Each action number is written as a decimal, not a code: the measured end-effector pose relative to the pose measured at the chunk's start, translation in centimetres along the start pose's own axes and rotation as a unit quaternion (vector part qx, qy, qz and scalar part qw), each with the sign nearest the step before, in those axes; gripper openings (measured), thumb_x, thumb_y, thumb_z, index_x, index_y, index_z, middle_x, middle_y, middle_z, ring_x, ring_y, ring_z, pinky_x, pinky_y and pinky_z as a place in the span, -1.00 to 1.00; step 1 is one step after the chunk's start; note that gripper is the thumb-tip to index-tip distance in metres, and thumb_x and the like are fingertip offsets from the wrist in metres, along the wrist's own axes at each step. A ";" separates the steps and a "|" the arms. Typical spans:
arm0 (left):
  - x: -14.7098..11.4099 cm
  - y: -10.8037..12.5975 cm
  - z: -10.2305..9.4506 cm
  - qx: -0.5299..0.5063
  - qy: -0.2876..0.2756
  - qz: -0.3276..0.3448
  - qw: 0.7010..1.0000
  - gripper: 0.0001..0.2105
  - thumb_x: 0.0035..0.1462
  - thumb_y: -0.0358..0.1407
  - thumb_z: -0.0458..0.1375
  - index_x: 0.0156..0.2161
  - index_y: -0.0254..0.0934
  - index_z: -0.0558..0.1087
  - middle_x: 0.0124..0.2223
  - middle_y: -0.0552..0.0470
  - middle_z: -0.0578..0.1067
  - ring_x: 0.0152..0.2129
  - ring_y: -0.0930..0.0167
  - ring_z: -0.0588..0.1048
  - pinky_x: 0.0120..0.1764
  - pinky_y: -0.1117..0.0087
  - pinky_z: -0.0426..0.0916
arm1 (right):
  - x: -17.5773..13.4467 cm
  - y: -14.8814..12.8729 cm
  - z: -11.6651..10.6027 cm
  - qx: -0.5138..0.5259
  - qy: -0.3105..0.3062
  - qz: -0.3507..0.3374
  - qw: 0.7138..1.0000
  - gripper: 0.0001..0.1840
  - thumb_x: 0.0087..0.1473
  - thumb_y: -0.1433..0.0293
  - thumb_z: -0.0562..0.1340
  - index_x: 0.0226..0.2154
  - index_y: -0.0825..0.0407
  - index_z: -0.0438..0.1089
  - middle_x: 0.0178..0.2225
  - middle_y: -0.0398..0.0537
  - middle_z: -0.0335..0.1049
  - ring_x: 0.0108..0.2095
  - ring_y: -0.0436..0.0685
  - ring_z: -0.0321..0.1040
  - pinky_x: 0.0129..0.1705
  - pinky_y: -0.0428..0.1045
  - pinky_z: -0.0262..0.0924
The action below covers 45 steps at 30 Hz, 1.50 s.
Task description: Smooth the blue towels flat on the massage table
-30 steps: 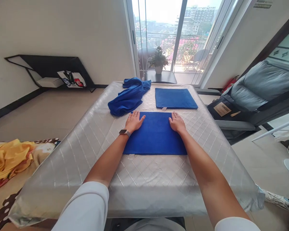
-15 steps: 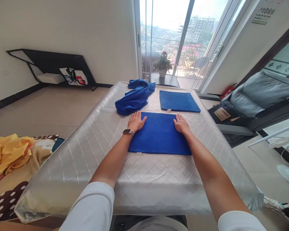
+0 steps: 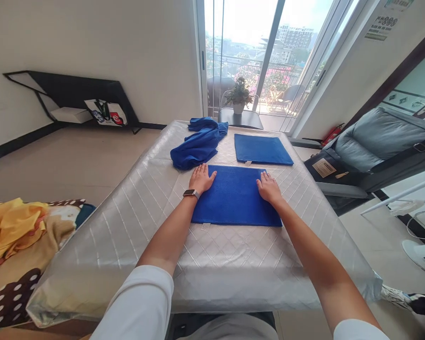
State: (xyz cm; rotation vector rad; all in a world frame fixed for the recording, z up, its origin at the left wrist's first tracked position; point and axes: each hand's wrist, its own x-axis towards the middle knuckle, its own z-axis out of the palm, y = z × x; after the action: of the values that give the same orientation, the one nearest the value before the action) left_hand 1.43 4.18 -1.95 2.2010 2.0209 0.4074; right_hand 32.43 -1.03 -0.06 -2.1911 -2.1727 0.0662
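Grasping nothing, as I see through the head view, the left hand (image 3: 200,179) lies palm-down at the far left corner of the nearer flat blue cloth (image 3: 236,200); the right hand (image 3: 269,187), equally unclenched, rests near its far right corner. Both arms (image 3: 168,236) reach over the near edge of the table (image 3: 233,255), that cloth lying midway between its side edges

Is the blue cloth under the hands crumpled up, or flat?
Flat: the blue cloth lies smooth with straight edges, the left hand and right hand resting on it.
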 end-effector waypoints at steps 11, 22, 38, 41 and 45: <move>0.1 -0.1 -0.4 0.039 -0.027 -0.002 0.999 -0.23 0.41 0.07 -0.36 0.45 -0.56 0.00 0.50 -0.25 -0.01 0.44 0.25 -0.01 0.42 0.25 -0.17 | -1.5 0.3 1.1 0.044 0.002 -0.011 0.999 -0.30 0.43 0.18 -0.19 0.45 0.21 -0.07 0.50 0.07 -0.19 0.49 0.18 -0.27 0.46 0.13 -0.31; -0.8 12.9 0.5 0.037 -0.038 0.123 0.991 -0.18 0.39 0.15 -0.38 0.43 -0.49 0.11 0.47 -0.28 0.09 0.43 0.19 0.03 0.41 0.16 -0.09 | -1.7 0.0 0.9 0.058 0.002 -0.006 0.998 -0.29 0.42 0.20 -0.18 0.46 0.22 -0.09 0.50 0.09 -0.20 0.49 0.21 -0.26 0.46 0.16 -0.30; -4.3 11.5 2.1 -0.005 -0.048 0.140 0.989 -0.24 0.40 0.13 -0.36 0.46 -0.37 0.06 0.48 -0.16 0.07 0.44 0.24 -0.02 0.44 0.15 -0.15 | -1.4 0.3 1.3 0.054 0.006 -0.015 0.998 -0.29 0.42 0.17 -0.18 0.45 0.21 -0.07 0.50 0.08 -0.19 0.49 0.20 -0.27 0.46 0.15 -0.30; -5.0 7.1 0.8 0.014 -0.050 0.101 0.994 -0.20 0.38 0.16 -0.38 0.46 -0.40 0.04 0.49 -0.18 0.04 0.45 0.25 -0.05 0.43 0.16 -0.17 | -1.5 0.2 1.1 0.047 0.005 -0.013 0.999 -0.29 0.43 0.17 -0.19 0.45 0.23 -0.07 0.50 0.08 -0.19 0.49 0.20 -0.27 0.46 0.14 -0.32; -6.2 2.0 -0.2 0.038 -0.044 0.049 0.997 -0.19 0.38 0.16 -0.38 0.47 -0.44 0.00 0.50 -0.22 -0.01 0.45 0.23 -0.05 0.43 0.15 -0.16 | -1.6 0.2 0.8 0.039 0.000 -0.013 0.999 -0.28 0.43 0.18 -0.20 0.45 0.23 -0.08 0.49 0.07 -0.18 0.48 0.19 -0.26 0.46 0.13 -0.31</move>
State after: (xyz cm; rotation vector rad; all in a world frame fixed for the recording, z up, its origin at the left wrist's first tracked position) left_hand 2.87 -2.18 -1.87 2.3246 1.9199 0.2428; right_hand 32.53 -2.64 -0.89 -2.1212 -2.1593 0.1466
